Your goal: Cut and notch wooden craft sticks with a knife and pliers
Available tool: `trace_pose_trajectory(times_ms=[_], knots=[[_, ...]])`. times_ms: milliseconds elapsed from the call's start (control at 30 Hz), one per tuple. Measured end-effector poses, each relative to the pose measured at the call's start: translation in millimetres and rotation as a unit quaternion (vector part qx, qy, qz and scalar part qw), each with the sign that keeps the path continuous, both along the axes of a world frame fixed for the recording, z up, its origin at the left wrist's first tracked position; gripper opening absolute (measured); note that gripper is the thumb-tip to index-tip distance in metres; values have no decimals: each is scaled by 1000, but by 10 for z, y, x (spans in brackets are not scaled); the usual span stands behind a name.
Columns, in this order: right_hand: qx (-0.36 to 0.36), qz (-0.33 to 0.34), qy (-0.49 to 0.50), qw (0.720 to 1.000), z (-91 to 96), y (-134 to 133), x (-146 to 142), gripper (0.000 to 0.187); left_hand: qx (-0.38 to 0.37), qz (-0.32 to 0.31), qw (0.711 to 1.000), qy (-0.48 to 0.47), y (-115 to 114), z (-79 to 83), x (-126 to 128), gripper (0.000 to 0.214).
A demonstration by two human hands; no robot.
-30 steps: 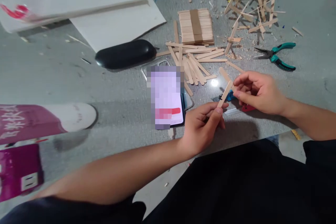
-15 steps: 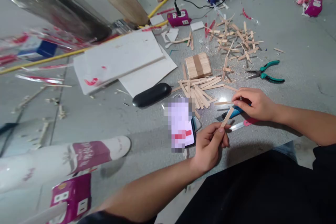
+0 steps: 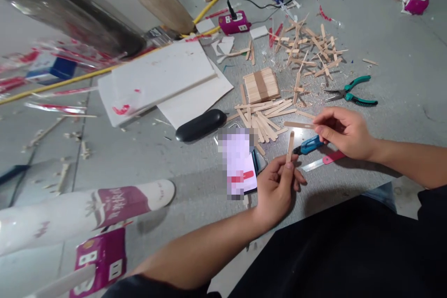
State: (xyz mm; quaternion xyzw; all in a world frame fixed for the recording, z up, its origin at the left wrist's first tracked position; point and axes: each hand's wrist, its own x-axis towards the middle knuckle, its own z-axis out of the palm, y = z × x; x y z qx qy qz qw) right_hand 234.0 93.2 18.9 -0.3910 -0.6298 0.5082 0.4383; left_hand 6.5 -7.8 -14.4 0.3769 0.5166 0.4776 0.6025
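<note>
The person's left hand (image 3: 277, 184) pinches one wooden stick (image 3: 290, 145) by its near end, while the right hand (image 3: 345, 133) grips a second stick (image 3: 298, 125) just beyond. Near them on the table (image 3: 401, 102) sit a blue cutter (image 3: 310, 145) and pink-handled blade (image 3: 316, 164); past those, loose sticks (image 3: 267, 128), then a banded bundle (image 3: 262, 85).

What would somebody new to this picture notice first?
Probably the bright phone near the picture's middle. Next, right of it, the left hand and right hand, each holding a wooden stick. Farther back lies a jumble of crossed sticks, with teal-handled pliers to its near right.
</note>
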Motion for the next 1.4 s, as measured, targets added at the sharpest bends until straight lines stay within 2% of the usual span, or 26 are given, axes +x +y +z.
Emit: trace_pose_trajectory(times_ms=[100,233,300,633,833,1000,1100,1200,1300,1400], knots=[[14,4,-32,999,71,-129,-39,13,-17,7,999,29,-10,31,49,56],[-90,53,-67,992,145,-288,-96,19,-17,15,999,39,13,48,91,52],[-117,70,-64,989,171,-331,-99,23,-16,23,999,36,25,46,100,50],[-171,74,-44,981,239,-329,-55,29,-1,21,999,42,29,17,100,46],[-175,72,-41,981,303,-350,-67,29,15,2,998,57,21,21,81,31],[-175,54,-36,982,341,-371,-89,26,24,-12,997,68,6,40,57,33],[-129,41,-19,991,304,-377,-98,23,29,-23,996,83,5,53,48,39],[-43,53,-20,997,209,-354,-94,13,47,-43,993,99,6,80,33,42],[113,93,-40,988,102,-298,-78,9,72,-69,990,104,7,105,15,40],[264,114,-100,952,47,-256,-47,10,77,-75,990,88,10,104,1,40]])
